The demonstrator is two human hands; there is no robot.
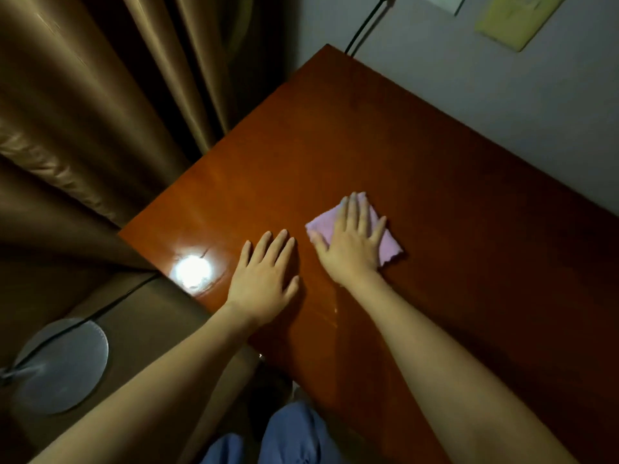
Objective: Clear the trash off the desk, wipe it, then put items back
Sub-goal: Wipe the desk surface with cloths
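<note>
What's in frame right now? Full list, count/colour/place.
desk: 1, reddish-brown wood, fills centre and right; bright light glare near its left corner
cloth: 1, pink, flat on the desk under the right hand
curtain: 1, brown, hangs left of the desk
round base: 1, grey disc, on the floor lower left, dark cable running to it
cable: 1, black, down the wall behind the desk's far corner
paper: 1, yellow-green, on the wall upper right
wall: grey, behind the desk
trousers: blue, bottom centre
left hand: flat on the desk, fingers straight
right hand: flat, pressing the cloth
</note>
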